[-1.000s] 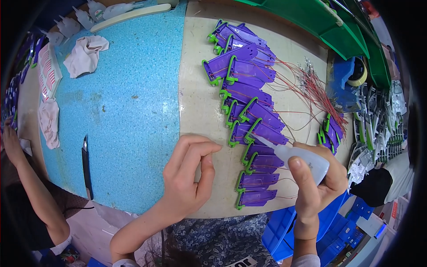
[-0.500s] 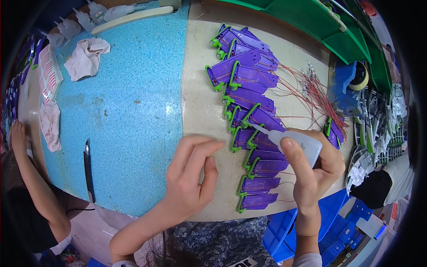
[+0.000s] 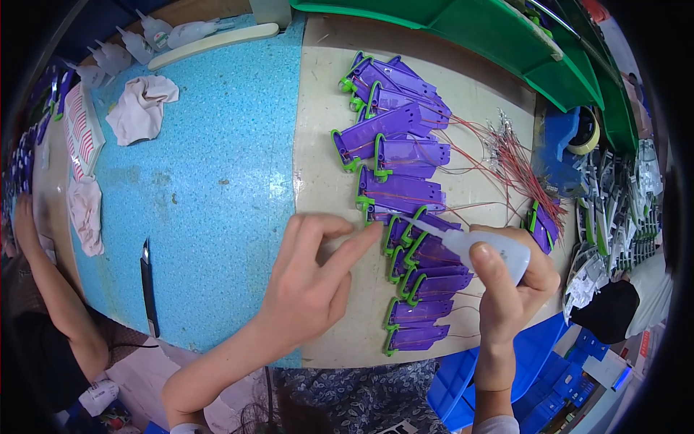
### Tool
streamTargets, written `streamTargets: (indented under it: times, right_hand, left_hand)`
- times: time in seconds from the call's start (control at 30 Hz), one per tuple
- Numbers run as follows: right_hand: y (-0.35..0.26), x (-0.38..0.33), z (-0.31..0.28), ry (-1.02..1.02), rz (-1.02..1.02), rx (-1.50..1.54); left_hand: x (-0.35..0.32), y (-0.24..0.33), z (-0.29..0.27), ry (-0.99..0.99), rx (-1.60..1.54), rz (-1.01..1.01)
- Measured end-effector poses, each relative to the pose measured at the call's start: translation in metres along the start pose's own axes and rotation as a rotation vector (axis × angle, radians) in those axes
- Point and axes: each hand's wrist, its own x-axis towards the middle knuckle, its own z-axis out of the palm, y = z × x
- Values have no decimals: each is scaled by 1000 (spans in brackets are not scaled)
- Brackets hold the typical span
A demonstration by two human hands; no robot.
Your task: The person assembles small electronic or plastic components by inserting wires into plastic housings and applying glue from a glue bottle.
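Note:
My right hand is closed around a soft white squeeze bottle with a long thin nozzle. The nozzle points left, its tip over the green-edged end of a purple plastic part in a long overlapping row. My left hand holds nothing that I can see. Its index finger stretches to the green end of that same part, at or very near it; contact is unclear. Other purple parts with green edging lie above and below, with thin red wires running right into a bundle.
A black-handled knife lies on the blue mat. Crumpled cloths and several white bottles are at the far left. A green bin stands at the back, a tape roll right. Another person's arm shows at left.
My left index finger has reached right, to the green end of a purple part. The bottle has shifted slightly right and down in the picture. The view itself has moved a little.

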Motion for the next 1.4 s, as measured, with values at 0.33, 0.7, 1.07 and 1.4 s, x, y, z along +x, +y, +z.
streamTargets:
  times: [0.33,0.7,1.07,1.4]
  right_hand:
    - [0,6,13,-69,4,-82]
    - [-7,18,11,-35,-100,-50]
    - [-10,27,17,-95,-37,-99]
    - [-11,30,20,-52,39,-36]
  left_hand:
    - [-1,-3,-6,89,-70,-148]
    - [-1,-3,-5,102,-122,-168]
    - [1,-2,-4,129,-127,-161]
    - [1,-4,-6,115,-84,-165]
